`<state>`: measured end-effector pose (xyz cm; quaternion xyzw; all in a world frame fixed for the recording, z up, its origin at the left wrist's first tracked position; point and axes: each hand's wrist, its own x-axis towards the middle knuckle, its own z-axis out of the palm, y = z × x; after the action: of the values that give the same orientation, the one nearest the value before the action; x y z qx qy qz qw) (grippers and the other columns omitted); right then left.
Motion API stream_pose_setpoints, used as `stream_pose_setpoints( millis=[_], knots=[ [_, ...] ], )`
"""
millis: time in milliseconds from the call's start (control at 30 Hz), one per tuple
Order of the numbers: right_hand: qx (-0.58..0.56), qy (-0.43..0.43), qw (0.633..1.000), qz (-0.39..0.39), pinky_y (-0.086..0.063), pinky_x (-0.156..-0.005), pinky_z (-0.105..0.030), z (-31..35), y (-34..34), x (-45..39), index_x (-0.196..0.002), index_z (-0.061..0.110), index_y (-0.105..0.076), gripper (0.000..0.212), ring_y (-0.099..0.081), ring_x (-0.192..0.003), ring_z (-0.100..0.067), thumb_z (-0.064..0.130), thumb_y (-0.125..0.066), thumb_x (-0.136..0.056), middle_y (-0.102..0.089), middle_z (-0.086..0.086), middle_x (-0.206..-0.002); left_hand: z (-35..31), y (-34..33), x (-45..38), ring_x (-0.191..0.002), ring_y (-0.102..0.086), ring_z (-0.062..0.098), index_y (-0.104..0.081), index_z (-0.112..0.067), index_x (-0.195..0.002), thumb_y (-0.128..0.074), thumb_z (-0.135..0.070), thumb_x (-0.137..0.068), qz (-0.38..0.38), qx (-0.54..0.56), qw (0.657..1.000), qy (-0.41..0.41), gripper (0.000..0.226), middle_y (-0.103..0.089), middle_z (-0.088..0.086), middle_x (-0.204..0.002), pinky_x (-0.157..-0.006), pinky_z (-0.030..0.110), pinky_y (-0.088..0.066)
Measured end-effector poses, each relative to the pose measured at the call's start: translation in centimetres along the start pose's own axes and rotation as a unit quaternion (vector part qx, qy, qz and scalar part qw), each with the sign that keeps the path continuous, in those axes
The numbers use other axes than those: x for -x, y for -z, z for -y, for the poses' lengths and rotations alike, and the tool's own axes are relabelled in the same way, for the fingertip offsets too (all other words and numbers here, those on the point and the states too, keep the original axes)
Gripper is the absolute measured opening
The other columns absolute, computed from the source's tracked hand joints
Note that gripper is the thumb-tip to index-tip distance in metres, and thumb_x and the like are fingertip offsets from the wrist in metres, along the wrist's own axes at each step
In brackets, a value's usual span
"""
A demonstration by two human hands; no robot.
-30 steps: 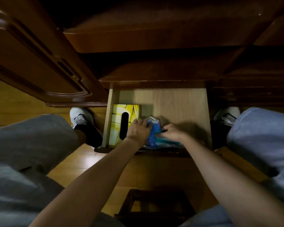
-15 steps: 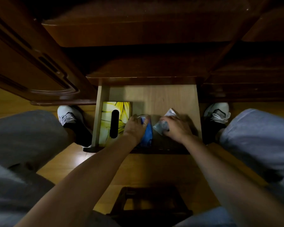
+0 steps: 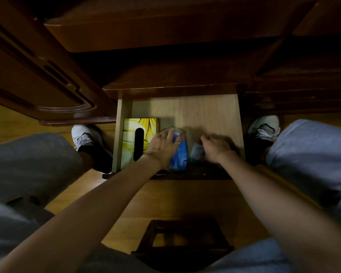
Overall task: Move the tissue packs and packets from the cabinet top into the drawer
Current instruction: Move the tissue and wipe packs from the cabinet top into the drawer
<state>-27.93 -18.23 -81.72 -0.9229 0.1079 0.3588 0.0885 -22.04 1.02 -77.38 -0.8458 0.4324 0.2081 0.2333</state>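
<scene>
Dim room, wood floor (image 3: 185,198), dark wood cabinet (image 3: 165,56) up top w/ one open drawer (image 3: 205,113), pale wood bottom. Light is poor so I read detail badly. Cabinet top itself is out of my view, so I can't see what sits on it. Drawer's near edge is in shadow; a dark stool (image 3: 185,239) below is mostly black.

In the drawer: 1 yellow tissue box (image 3: 132,133) at the left wall w/ dark slot; 1 blue tissue pack (image 3: 180,154) just beside it; 1 small greyish packet (image 3: 197,152), partly hidden, label unreadable.

Left hand (image 3: 161,144) rests flat on the blue pack, fingers spread and fairly straight, ring on one finger, touching not gripping. Right hand (image 3: 217,146) hovers over/against the grey packet, fingers loosely bent, blurred; I can't tell if it has hold of it.

2 grey-trousered knees, 2 white shoes (image 3: 83,136) flank the drawer.
</scene>
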Motion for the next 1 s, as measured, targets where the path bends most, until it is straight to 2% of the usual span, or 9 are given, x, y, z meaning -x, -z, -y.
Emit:
stream_pose_setpoints(
  millis=[133, 233, 300, 400, 533, 700, 767, 867, 1000],
  knots=[
    [0.073, -0.032, 0.997, -0.001, -0.047, -0.095, -0.043, -0.4, -0.6, 0.1, -0.15, 0.015, -0.03, 0.075, -0.05, -0.127, -0.036, 0.016, -0.071, -0.088, -0.043, -0.016, -0.147, -1.2, -0.5, 0.4, -0.145, -0.033, 0.04, -0.005, -0.02, -0.164, -0.065, -0.048, -0.091, -0.028, 0.015, 0.999, -0.035, 0.099, -0.016, 0.024, -0.163, -0.118, 0.049, -0.03],
    [0.133, -0.029, 0.99, -0.028, -0.041, -0.106, -0.044, -0.1, -0.8, 0.2, -0.142, 0.015, -0.041, 0.066, -0.047, -0.13, -0.033, 0.025, -0.074, -0.086, -0.049, -0.015, -0.144, -1.4, -1.3, 0.7, -0.146, -0.032, 0.041, -0.017, -0.024, -0.163, -0.059, -0.043, -0.098, -0.002, 0.034, 0.999, -0.04, 0.079, -0.018, 0.023, -0.163, -0.121, 0.05, -0.028],
    [0.107, -0.034, 0.993, -0.032, -0.046, -0.099, -0.043, -0.2, -0.8, 0.4, -0.137, 0.017, -0.046, 0.059, -0.054, -0.123, -0.032, 0.031, -0.073, -0.087, -0.056, -0.013, -0.135, -1.1, -1.5, 1.0, -0.148, -0.03, 0.041, -0.021, -0.026, -0.162, -0.056, -0.041, -0.101, 0.017, 0.065, 0.997, -0.035, 0.072, -0.017, 0.021, -0.165, -0.12, 0.049, -0.028],
    [-0.004, -0.068, 0.996, -0.058, -0.051, -0.083, -0.037, -0.9, -0.5, 0.7, -0.135, 0.015, -0.049, 0.059, -0.06, -0.113, -0.033, 0.038, -0.074, -0.087, -0.059, -0.014, -0.128, -0.5, -1.3, 1.3, -0.143, -0.04, 0.037, -0.031, -0.03, -0.158, -0.056, -0.037, -0.101, 0.001, 0.086, 0.996, -0.039, 0.063, -0.025, 0.015, -0.162, -0.115, 0.045, -0.035],
    [-0.24, -0.117, 0.956, -0.121, -0.048, -0.091, -0.036, -1.1, 1.1, 0.8, -0.136, 0.015, -0.053, 0.065, -0.06, -0.116, -0.032, 0.044, -0.079, -0.083, -0.06, -0.014, -0.132, 0.5, -1.2, 2.3, -0.129, -0.055, 0.026, -0.051, -0.031, -0.147, -0.05, -0.036, -0.101, -0.059, 0.218, 0.974, -0.004, 0.046, -0.047, 0.003, -0.149, -0.106, 0.038, -0.041],
    [-0.427, -0.146, 0.878, -0.156, -0.06, -0.065, -0.031, -0.7, 3.4, 0.5, -0.092, 0.026, -0.069, 0.027, -0.07, -0.071, -0.013, 0.046, -0.081, -0.08, -0.077, -0.005, -0.099, 2.1, -1.6, 4.2, -0.127, -0.055, 0.021, -0.06, -0.025, -0.137, -0.054, -0.03, -0.099, -0.121, 0.319, 0.937, 0.071, 0.039, -0.053, 0.0, -0.145, -0.106, 0.04, -0.047],
    [-0.413, -0.158, 0.882, -0.16, -0.057, -0.064, -0.03, -0.3, 4.3, 0.7, -0.109, 0.024, -0.066, 0.044, -0.068, -0.076, -0.014, 0.057, -0.075, -0.081, -0.073, -0.005, -0.102, 2.6, -1.7, 4.9, -0.126, -0.056, 0.02, -0.061, -0.023, -0.136, -0.056, -0.027, -0.099, -0.142, 0.337, 0.926, 0.094, 0.038, -0.054, 0.0, -0.144, -0.107, 0.039, -0.047],
    [-0.28, -0.198, 0.92, -0.189, -0.055, -0.087, -0.041, 0.5, 5.6, 1.5, -0.144, 0.014, -0.044, 0.076, -0.06, -0.116, -0.03, 0.064, -0.059, -0.089, -0.053, -0.013, -0.141, 3.2, -0.7, 5.7, -0.121, -0.059, 0.018, -0.062, -0.024, -0.134, -0.057, -0.026, -0.1, -0.17, 0.354, 0.913, 0.107, 0.035, -0.053, -0.002, -0.144, -0.103, 0.036, -0.05],
    [-0.305, -0.124, 0.924, -0.195, -0.053, -0.091, -0.038, 1.7, 8.7, 4.2, -0.129, 0.02, -0.058, 0.041, -0.062, -0.103, -0.021, 0.043, -0.064, -0.095, -0.06, -0.006, -0.129, 5.1, 3.7, 7.0, -0.105, -0.065, 0.015, -0.068, -0.022, -0.124, -0.059, -0.028, -0.1, -0.252, 0.341, 0.898, 0.113, 0.026, -0.058, -0.004, -0.134, -0.086, 0.028, -0.053]
  ],
)
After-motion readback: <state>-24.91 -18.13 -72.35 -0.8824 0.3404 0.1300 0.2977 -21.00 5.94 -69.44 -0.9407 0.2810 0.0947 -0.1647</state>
